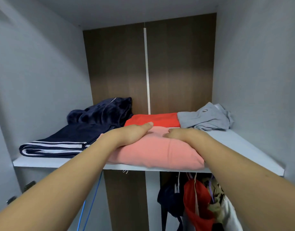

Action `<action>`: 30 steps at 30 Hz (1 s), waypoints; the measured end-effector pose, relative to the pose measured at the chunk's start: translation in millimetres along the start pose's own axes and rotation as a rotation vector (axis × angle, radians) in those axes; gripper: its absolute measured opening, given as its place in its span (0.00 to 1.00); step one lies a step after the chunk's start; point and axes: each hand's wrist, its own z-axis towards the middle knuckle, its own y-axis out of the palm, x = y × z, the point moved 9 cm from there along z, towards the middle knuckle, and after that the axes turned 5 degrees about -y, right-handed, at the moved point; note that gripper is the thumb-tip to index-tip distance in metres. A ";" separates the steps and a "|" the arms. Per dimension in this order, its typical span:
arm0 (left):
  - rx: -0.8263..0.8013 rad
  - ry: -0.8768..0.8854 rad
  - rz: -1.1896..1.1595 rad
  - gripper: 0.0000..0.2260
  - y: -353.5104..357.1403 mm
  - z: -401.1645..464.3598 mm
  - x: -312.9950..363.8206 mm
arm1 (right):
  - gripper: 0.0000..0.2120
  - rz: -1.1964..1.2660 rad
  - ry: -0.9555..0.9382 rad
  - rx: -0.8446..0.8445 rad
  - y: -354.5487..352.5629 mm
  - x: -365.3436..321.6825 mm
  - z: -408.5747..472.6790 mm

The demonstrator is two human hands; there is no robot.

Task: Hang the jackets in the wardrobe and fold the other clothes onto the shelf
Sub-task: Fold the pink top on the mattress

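We press our left hand [133, 134] and right hand [185, 135] flat on the folded pink garment [160, 152] at the shelf [243, 147] front edge, fingers loosely extended, lying on the cloth without gripping it.

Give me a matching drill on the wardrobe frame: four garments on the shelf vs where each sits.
Things:
1. pink folded garment
2. navy striped pants
3. red folded garment
4. grey garment

Places:
A. back right of the shelf, crumpled
B. front centre, under both hands (left hand, right hand)
C. left side, white stripes toward the front edge
D. behind the pink one, against the back panel

Pairs: 1-B, 2-C, 3-D, 4-A
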 end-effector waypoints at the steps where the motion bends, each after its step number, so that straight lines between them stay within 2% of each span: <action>1: -0.005 0.028 -0.013 0.35 2.4 -5.3 3.6 | 0.28 -0.010 0.004 -0.006 0.0 0.6 0.5; 4: 0.093 0.127 0.043 0.27 12.1 -11.2 8.6 | 0.27 -0.082 0.023 -0.021 -2.3 -0.1 2.0; 6: 0.175 0.121 0.067 0.24 16.0 -10.2 5.1 | 0.24 -0.162 0.028 -0.035 -7.4 -5.5 -0.6; 10: 0.234 0.032 0.126 0.27 12.7 1.4 -1.0 | 0.17 -0.149 -0.064 0.067 -32.1 -34.4 -13.4; 13: 0.259 0.008 0.149 0.31 9.9 13.5 -0.9 | 0.18 -0.154 -0.070 0.105 -36.3 -48.5 -12.8; 16: 0.230 -0.011 0.146 0.31 10.7 28.6 -2.1 | 0.22 -0.142 -0.033 0.107 -20.9 -39.5 -6.1; 20: 0.142 -0.003 0.111 0.30 10.0 38.2 -7.9 | 0.22 -0.074 -0.039 0.105 -7.7 -22.7 5.2; 25: 0.126 -0.056 0.164 0.31 11.3 46.6 -21.9 | 0.26 0.025 -0.032 0.080 -3.6 -18.8 14.7; 30: 0.064 -0.047 0.057 0.29 19.2 57.2 -23.8 | 0.28 0.134 0.030 0.120 -2.7 -6.6 13.0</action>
